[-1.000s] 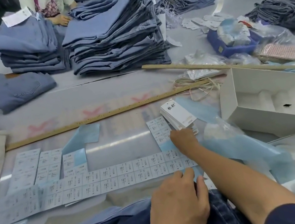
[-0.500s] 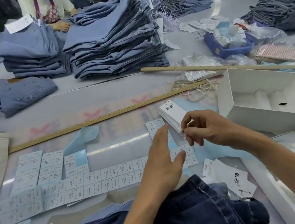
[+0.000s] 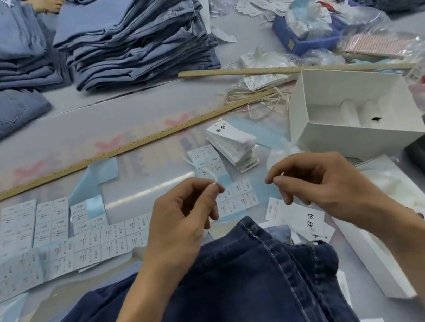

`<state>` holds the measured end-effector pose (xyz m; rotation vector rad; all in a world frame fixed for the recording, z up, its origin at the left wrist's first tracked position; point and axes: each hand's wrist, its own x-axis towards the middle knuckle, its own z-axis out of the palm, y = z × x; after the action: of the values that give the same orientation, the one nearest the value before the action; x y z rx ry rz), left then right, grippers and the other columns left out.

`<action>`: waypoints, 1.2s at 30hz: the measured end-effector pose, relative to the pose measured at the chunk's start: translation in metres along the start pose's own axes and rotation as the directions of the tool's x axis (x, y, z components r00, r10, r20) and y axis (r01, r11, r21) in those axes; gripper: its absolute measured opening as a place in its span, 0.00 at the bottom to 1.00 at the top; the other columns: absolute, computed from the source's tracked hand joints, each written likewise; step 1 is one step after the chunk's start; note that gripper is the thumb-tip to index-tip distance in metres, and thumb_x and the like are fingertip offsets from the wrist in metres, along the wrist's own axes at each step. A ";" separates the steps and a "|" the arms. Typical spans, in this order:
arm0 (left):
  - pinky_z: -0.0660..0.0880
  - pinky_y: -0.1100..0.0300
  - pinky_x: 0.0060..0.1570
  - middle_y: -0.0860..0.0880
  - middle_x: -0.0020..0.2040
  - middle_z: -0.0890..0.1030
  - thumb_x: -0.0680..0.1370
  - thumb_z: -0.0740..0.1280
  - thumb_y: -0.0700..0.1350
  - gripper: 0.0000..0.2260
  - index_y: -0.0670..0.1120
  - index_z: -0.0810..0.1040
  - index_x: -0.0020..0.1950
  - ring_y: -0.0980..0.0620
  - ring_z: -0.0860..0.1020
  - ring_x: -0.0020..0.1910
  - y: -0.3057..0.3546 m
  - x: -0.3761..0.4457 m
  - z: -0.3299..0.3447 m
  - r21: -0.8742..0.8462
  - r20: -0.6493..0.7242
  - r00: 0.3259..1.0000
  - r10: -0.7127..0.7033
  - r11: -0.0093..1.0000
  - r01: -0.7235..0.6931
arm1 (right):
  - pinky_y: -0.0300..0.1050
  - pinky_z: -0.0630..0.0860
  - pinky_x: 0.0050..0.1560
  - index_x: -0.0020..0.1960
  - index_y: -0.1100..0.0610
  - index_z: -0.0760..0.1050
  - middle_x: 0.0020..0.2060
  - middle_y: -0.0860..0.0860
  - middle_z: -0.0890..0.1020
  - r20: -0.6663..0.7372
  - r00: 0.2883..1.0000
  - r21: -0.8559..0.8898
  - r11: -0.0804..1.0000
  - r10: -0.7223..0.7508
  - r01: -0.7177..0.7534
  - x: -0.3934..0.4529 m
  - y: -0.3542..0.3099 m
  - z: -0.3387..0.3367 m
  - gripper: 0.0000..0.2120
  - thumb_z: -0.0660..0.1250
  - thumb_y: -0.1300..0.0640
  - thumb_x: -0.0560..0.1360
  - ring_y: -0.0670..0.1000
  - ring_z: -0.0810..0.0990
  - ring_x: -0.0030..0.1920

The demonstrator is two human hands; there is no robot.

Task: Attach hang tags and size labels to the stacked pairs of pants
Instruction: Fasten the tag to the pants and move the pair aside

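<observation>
both hands (image 3: 186,213) (image 3: 315,184) now lifted above jeans (image 3: 237,288), left grip pinching white string (image 3: 215,178), right pinching something tiny; tagging starting.

I see my left fingers (image 3: 211,191) and right fingers (image 3: 276,179) above the dark blue denim pants (image 3: 225,295). Sheets of white size labels (image 3: 61,236) lie left of them, a stack of white hang tags (image 3: 230,142) behind, an open white cardboard box (image 3: 348,109) behind-right, all on the table (image 3: 117,111).

dark pants (image 3: 225,295) flat, hang tags (image 3: 233,141) stacked
</observation>
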<state>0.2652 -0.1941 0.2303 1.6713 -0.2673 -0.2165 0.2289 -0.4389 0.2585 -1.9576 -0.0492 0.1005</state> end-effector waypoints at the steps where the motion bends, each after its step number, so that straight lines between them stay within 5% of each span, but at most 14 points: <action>1: 0.70 0.66 0.31 0.52 0.30 0.77 0.79 0.67 0.53 0.08 0.53 0.84 0.47 0.58 0.71 0.29 0.007 -0.005 0.007 0.021 0.013 1.000 0.016 1.000 -0.017 | 0.38 0.75 0.37 0.52 0.50 0.84 0.36 0.56 0.83 -0.074 0.997 0.120 0.993 0.011 -0.002 -0.011 0.000 0.005 0.06 0.70 0.56 0.77 0.48 0.77 0.33; 4: 0.67 0.66 0.32 0.57 0.29 0.76 0.80 0.66 0.56 0.08 0.56 0.83 0.49 0.58 0.70 0.28 0.024 -0.015 0.030 0.273 0.107 0.992 0.074 0.957 -0.100 | 0.42 0.81 0.46 0.65 0.46 0.78 0.52 0.50 0.84 -0.226 0.970 0.268 0.963 0.096 -0.033 -0.047 0.005 0.027 0.18 0.69 0.53 0.76 0.50 0.84 0.45; 6: 0.72 0.60 0.37 0.58 0.34 0.79 0.82 0.65 0.57 0.07 0.58 0.82 0.50 0.58 0.75 0.34 0.038 -0.018 0.045 0.492 0.258 0.964 0.059 0.851 -0.184 | 0.44 0.82 0.53 0.70 0.44 0.74 0.61 0.43 0.81 -0.204 0.973 0.278 0.959 0.106 -0.046 -0.069 0.006 0.038 0.23 0.70 0.57 0.77 0.52 0.85 0.51; 10: 0.74 0.53 0.40 0.58 0.37 0.78 0.82 0.60 0.62 0.13 0.57 0.79 0.50 0.54 0.76 0.40 0.061 -0.022 0.070 0.715 0.414 0.909 0.048 0.601 -0.357 | 0.43 0.81 0.45 0.60 0.56 0.82 0.42 0.55 0.86 -0.263 0.959 0.372 0.928 0.105 0.000 -0.099 0.006 0.039 0.13 0.69 0.58 0.76 0.53 0.83 0.37; 15: 0.70 0.54 0.36 0.57 0.36 0.77 0.79 0.59 0.65 0.13 0.59 0.74 0.54 0.59 0.73 0.35 0.062 -0.030 0.089 0.689 0.450 0.890 0.069 0.607 -0.395 | 0.38 0.73 0.32 0.50 0.57 0.83 0.30 0.55 0.78 -0.501 0.849 0.435 0.897 0.168 0.079 -0.129 0.018 0.025 0.10 0.62 0.60 0.83 0.49 0.71 0.28; 19: 0.70 0.51 0.59 0.62 0.56 0.79 0.79 0.64 0.65 0.14 0.61 0.78 0.60 0.59 0.75 0.56 0.042 -0.048 0.083 0.610 0.638 0.770 0.008 0.605 -0.511 | 0.43 0.80 0.35 0.61 0.46 0.80 0.39 0.58 0.84 -0.656 0.740 0.385 0.910 0.150 0.156 -0.157 0.026 0.012 0.13 0.60 0.58 0.85 0.51 0.73 0.28; 23: 0.60 0.52 0.70 0.65 0.60 0.78 0.75 0.68 0.68 0.14 0.60 0.82 0.50 0.64 0.71 0.65 0.031 -0.068 0.066 0.501 0.768 0.640 0.001 0.621 -0.602 | 0.46 0.81 0.40 0.58 0.49 0.83 0.41 0.56 0.84 -0.585 0.806 0.285 0.953 0.090 0.102 -0.178 0.035 0.022 0.15 0.59 0.61 0.83 0.51 0.76 0.32; 26: 0.70 0.53 0.61 0.60 0.42 0.79 0.78 0.67 0.66 0.18 0.54 0.78 0.38 0.60 0.77 0.47 0.029 -0.071 0.054 0.459 0.732 0.656 0.184 0.578 -0.674 | 0.43 0.79 0.42 0.53 0.49 0.83 0.41 0.53 0.83 -0.452 0.881 0.319 0.948 0.143 0.009 -0.192 0.039 0.043 0.15 0.60 0.62 0.81 0.50 0.77 0.34; 30: 0.71 0.60 0.55 0.54 0.23 0.62 0.83 0.58 0.64 0.29 0.47 0.62 0.27 0.52 0.66 0.24 0.043 -0.075 0.053 0.571 0.612 0.722 0.322 0.451 -0.686 | 0.36 0.66 0.30 0.49 0.47 0.83 0.31 0.45 0.77 -0.480 0.848 0.201 0.969 0.223 -0.141 -0.204 0.048 0.062 0.13 0.62 0.60 0.81 0.43 0.69 0.28; 33: 0.68 0.58 0.36 0.55 0.26 0.69 0.81 0.52 0.67 0.24 0.51 0.64 0.34 0.51 0.71 0.26 0.050 -0.082 0.074 0.694 0.664 0.731 0.156 0.233 -0.681 | 0.38 0.70 0.33 0.44 0.48 0.83 0.33 0.45 0.81 -0.448 0.834 0.119 0.946 0.323 -0.302 -0.202 0.050 0.061 0.08 0.66 0.54 0.80 0.46 0.75 0.32; 36: 0.61 0.57 0.31 0.55 0.40 0.78 0.76 0.44 0.73 0.26 0.59 0.70 0.57 0.50 0.75 0.35 0.058 -0.082 0.090 0.768 0.618 0.785 0.054 0.172 -0.617 | 0.53 0.77 0.47 0.45 0.51 0.83 0.39 0.52 0.84 -0.275 0.872 0.140 0.914 0.406 -0.381 -0.199 0.043 0.059 0.08 0.69 0.49 0.78 0.54 0.81 0.43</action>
<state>0.1574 -0.2612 0.2760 2.7236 -1.4400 -0.0627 0.0243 -0.4171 0.2059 -1.8564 0.5510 0.0713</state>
